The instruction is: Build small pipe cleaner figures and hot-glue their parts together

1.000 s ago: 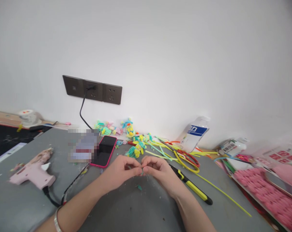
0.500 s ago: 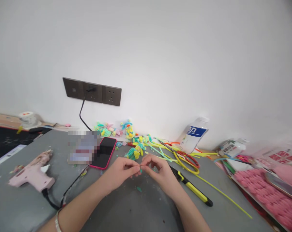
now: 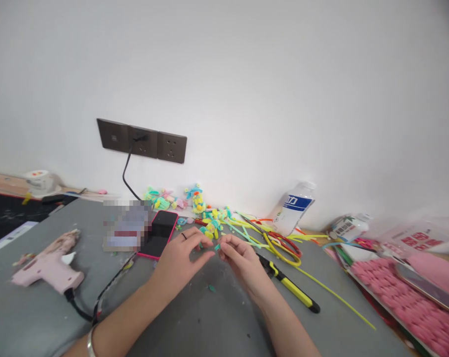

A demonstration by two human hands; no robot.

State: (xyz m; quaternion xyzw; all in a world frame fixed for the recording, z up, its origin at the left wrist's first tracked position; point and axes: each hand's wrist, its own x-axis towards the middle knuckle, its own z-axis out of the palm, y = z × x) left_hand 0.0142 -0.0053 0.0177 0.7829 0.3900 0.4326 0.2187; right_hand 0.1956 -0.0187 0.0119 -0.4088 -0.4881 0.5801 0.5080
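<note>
Between thumb and fingers, my right hand (image 3: 239, 258) pinches a small teal fuzzy piece (image 3: 217, 246), which looks like a bit of pipe cleaner. My left hand (image 3: 183, 258) is just beside it, thumb and fingers apart, holding nothing that I can see. Another teal scrap (image 3: 211, 287) lies on the grey table (image 3: 194, 322) below the hands. Behind my fingers sits a yellow and teal pipe-cleaner figure (image 3: 211, 229), partly hidden by the left hand.
Pliers (image 3: 294, 290) with yellow-black handles and yellow pipe cleaners (image 3: 336, 295) lie right. Scissors (image 3: 284, 245) and a white bottle (image 3: 294, 208) are behind them. Leftward are a black-screened phone (image 3: 159, 235) and a pink glue gun (image 3: 53, 265) with its cord. A pink woven piece (image 3: 406, 297) is far right.
My left fingers have parted and drawn back from the right hand's fingertips. The teal piece is now in the right pinch alone. The view has shifted slightly.
</note>
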